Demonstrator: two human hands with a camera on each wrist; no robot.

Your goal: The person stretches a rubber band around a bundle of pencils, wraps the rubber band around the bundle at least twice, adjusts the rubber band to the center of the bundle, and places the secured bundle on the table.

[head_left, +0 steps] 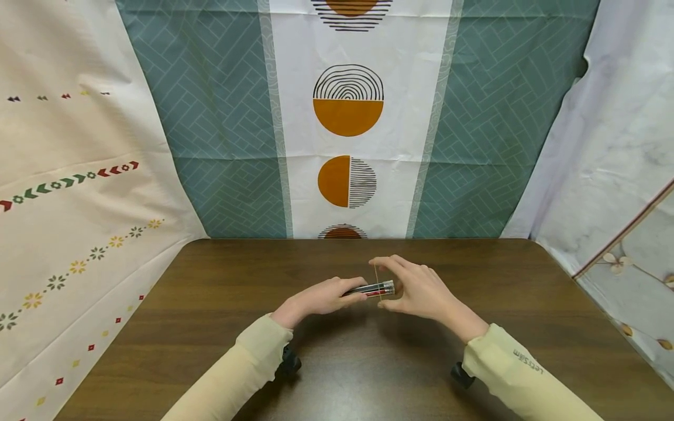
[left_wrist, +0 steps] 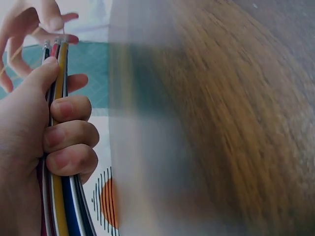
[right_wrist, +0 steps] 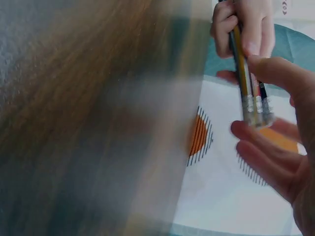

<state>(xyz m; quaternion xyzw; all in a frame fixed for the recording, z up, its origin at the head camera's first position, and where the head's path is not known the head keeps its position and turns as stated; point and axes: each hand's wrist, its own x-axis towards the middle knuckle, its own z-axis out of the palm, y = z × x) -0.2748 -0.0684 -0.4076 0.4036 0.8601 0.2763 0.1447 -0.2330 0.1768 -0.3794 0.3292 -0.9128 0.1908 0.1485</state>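
My left hand grips a bundle of pencils, its fingers curled round them. Yellow, blue, red and black barrels show side by side in the left wrist view. The silver-banded ends stick out past the thumb toward my right hand. A thin rubber band is stretched between the thumb and fingertips of that right hand, which are spread apart around the pencil ends. In the head view the band crosses the bundle near its end. The rest of the pencils is hidden behind the left hand.
Both hands are above a dark brown wooden table. Behind it hangs a patterned teal and white cloth. Light cloths hang at the left and right. A dark wrist device is under the left sleeve.
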